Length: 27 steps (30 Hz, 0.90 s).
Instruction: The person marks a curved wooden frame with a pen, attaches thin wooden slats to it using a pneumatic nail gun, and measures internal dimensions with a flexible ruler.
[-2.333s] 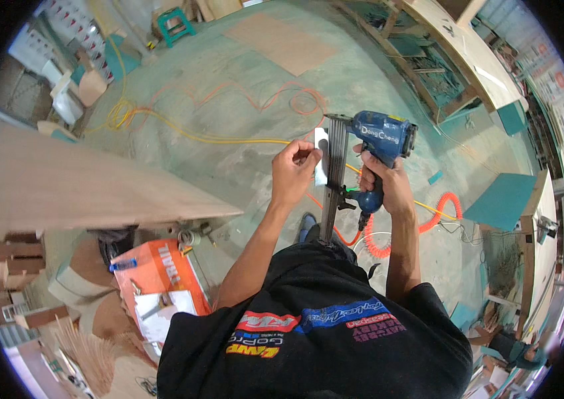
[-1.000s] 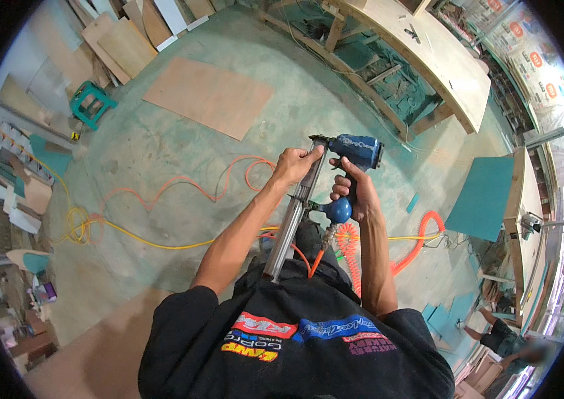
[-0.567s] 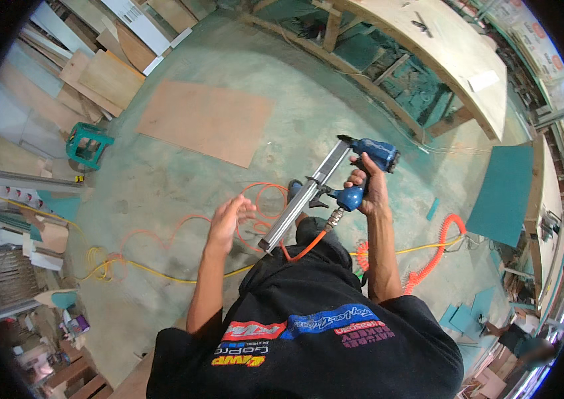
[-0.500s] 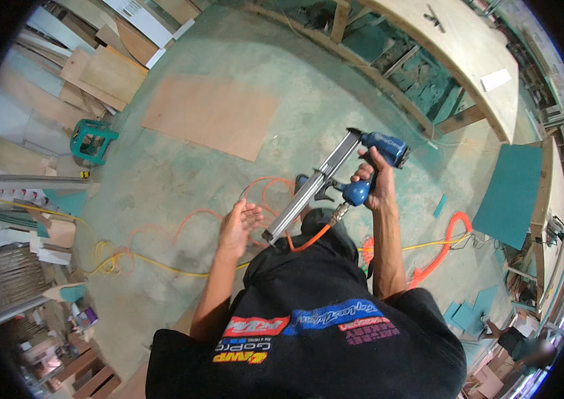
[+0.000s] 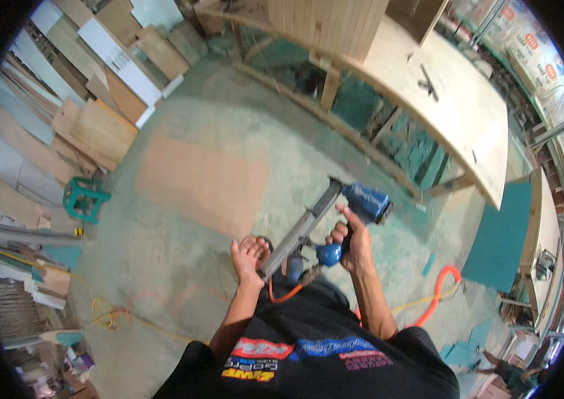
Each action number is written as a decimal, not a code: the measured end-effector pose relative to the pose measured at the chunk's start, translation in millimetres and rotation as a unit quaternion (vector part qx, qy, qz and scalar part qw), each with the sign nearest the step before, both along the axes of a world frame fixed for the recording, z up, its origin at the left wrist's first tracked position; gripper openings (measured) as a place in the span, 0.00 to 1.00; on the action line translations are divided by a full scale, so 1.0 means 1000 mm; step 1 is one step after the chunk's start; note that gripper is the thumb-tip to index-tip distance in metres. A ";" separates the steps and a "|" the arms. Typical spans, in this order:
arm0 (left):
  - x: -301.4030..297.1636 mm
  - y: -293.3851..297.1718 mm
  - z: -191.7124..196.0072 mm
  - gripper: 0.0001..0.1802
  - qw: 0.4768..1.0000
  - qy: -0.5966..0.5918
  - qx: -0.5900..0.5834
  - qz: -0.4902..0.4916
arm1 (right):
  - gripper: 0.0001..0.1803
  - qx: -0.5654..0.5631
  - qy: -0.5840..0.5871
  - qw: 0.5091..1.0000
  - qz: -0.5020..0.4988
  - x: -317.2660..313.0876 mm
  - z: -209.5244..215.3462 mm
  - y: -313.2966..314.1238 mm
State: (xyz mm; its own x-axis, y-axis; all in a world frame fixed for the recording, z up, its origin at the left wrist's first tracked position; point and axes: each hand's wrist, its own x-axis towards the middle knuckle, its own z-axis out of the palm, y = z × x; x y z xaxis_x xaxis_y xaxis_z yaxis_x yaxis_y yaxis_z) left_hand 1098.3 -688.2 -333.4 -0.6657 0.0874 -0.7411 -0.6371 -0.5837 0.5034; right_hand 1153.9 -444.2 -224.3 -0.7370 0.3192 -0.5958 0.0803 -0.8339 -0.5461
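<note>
My right hand (image 5: 356, 245) is wrapped round the handle of a blue pneumatic nail gun (image 5: 367, 201), held in front of my body. Its long grey magazine (image 5: 302, 229) slants down to the left. An orange air hose (image 5: 286, 296) joins the tool at the handle's end and loops toward my black shirt. Beside the lower end of the magazine is my left hand (image 5: 250, 261), palm up with fingers apart and loosely bent. It holds nothing, and whether it touches the magazine is hard to tell.
A wooden workbench (image 5: 454, 113) with a dark tool on it stands ahead right. On the floor lie a brown board (image 5: 202, 179), yellow hose (image 5: 155, 326) and coiled orange hose (image 5: 439, 292). A green stool (image 5: 86, 199) and leaning boards (image 5: 106, 130) line the left; a teal panel (image 5: 500, 236) hangs right.
The view has tilted up, showing more of the workbench and its slatted wood piece. My hands and the nail gun sit lower in view, and my left hand is closer to the magazine's end.
</note>
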 end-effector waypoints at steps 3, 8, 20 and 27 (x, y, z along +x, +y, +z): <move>-0.051 0.036 0.011 0.35 1.000 0.016 0.024 -0.003 | 0.19 0.053 0.025 0.998 -0.003 -0.026 -0.002 0.007; -0.162 0.074 -0.008 0.31 0.994 0.029 0.094 0.046 | 0.19 0.038 0.054 0.996 0.065 -0.130 0.011 -0.014; -0.442 0.140 0.017 0.20 0.930 0.235 -0.071 -0.274 | 0.16 0.204 0.055 0.974 -0.084 -0.404 0.021 0.074; -0.578 0.264 0.102 0.41 0.738 0.521 0.039 -0.426 | 0.08 0.484 0.116 0.851 -0.168 -0.518 0.114 0.168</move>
